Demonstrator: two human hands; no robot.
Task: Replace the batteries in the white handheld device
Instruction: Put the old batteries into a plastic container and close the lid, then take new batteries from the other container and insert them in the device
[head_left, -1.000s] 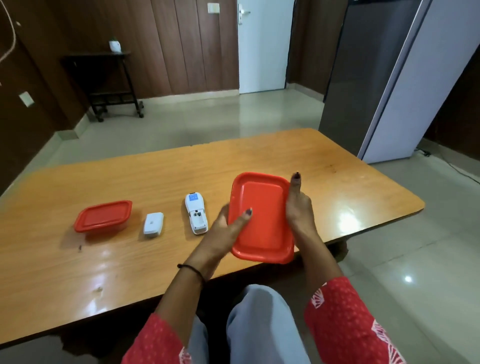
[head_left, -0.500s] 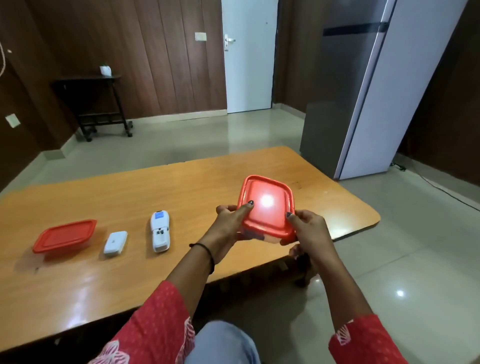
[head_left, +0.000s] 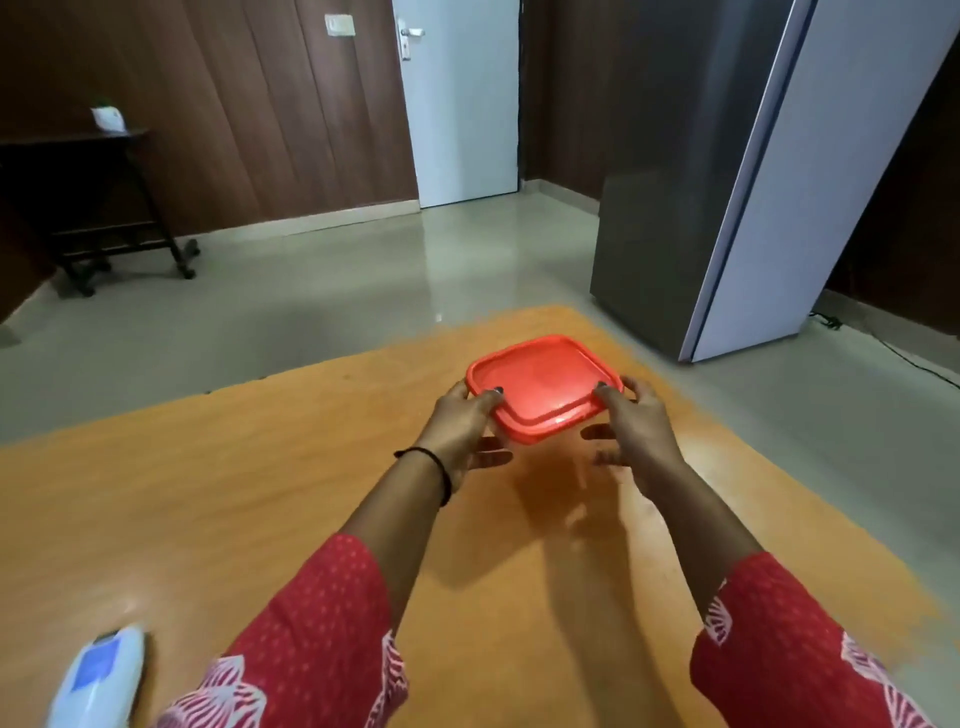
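Note:
A clear container with a red lid (head_left: 543, 387) is held between both hands near the far right part of the wooden table (head_left: 260, 493). My left hand (head_left: 462, 423) grips its left side, thumb on the lid rim. My right hand (head_left: 631, 426) grips its right side the same way. The container's see-through body shows my fingers through it; whether it touches the table I cannot tell. The white handheld device (head_left: 98, 680), with a blue patch on top, lies at the bottom left corner of the view, partly cut off.
A tall grey refrigerator (head_left: 727, 171) stands just beyond the table's far right corner. A white door (head_left: 462, 98) is in the back wall. A dark side table (head_left: 98, 208) stands at the left wall. The table's far edge runs just behind the container.
Both hands carried the red-lidded container forward and to the right, from upright in front of me to level near the table's far right. The view swung right; the second container and small white part left view.

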